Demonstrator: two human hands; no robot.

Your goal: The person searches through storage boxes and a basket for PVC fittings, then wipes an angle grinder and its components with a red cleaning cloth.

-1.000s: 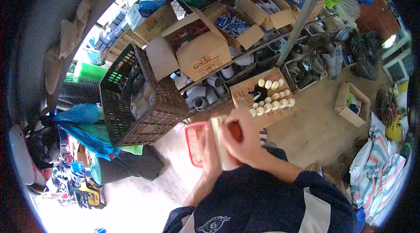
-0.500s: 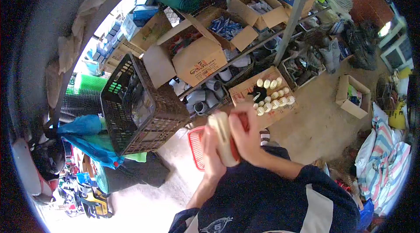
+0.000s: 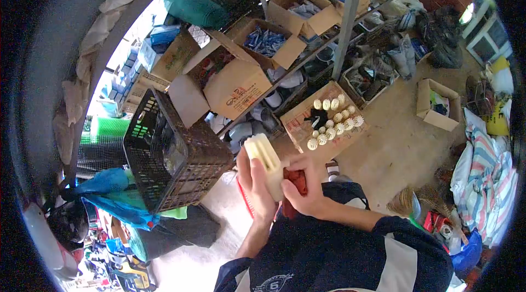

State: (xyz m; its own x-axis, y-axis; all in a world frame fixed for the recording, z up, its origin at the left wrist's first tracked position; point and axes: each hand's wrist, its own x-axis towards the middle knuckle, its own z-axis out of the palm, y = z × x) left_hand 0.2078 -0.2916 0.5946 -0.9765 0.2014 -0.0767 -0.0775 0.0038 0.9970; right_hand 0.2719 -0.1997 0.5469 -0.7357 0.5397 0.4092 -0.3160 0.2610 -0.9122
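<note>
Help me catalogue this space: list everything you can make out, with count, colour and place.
grooved block: one, cream, between hands
unclear item: one, red, at right hand
ridged pieces: over a dozen, cream, on cardboard
basket: one, red, behind left hand
open cardboard boxes: at least four, brown, rack and floor
plastic crate: one, black, left
pipe fittings: several, grey, lower shelf
striped sack: at least one, multicoloured, right
left hand, right hand: bare, centre
</note>
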